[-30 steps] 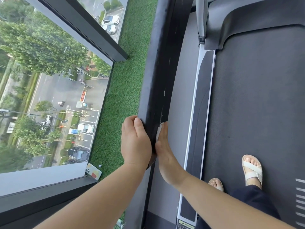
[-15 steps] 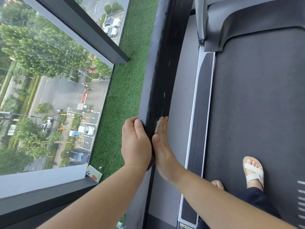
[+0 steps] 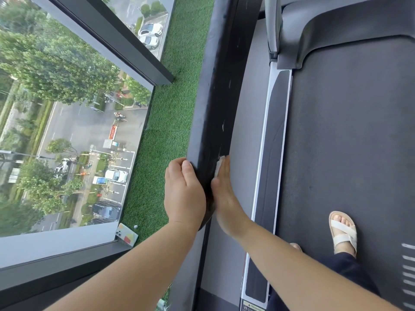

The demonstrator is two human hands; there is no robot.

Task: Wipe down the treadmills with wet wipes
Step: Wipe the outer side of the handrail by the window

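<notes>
I stand on a treadmill whose dark belt (image 3: pixel 348 142) fills the right side. Its black handrail (image 3: pixel 215 97) runs from the bottom centre up and away from me. My left hand (image 3: pixel 183 194) grips the rail's outer, window-side edge, thumb on top. My right hand (image 3: pixel 224 194) lies flat against the rail's inner side, fingers straight, and presses a white wet wipe (image 3: pixel 219 164) onto it. Only the wipe's front edge shows past my fingertips.
The grey foot rail (image 3: pixel 276 131) runs beside the belt, and my sandalled foot (image 3: pixel 342 232) stands on the belt. Left of the treadmill lies a strip of artificial grass (image 3: pixel 170 108) against a floor-to-ceiling window (image 3: pixel 67 108). A phone (image 3: pixel 126 236) lies on the grass by the window frame.
My right hand has slid the wipe a little forward along the handrail's inner side. My left hand has kept its place on the rail.
</notes>
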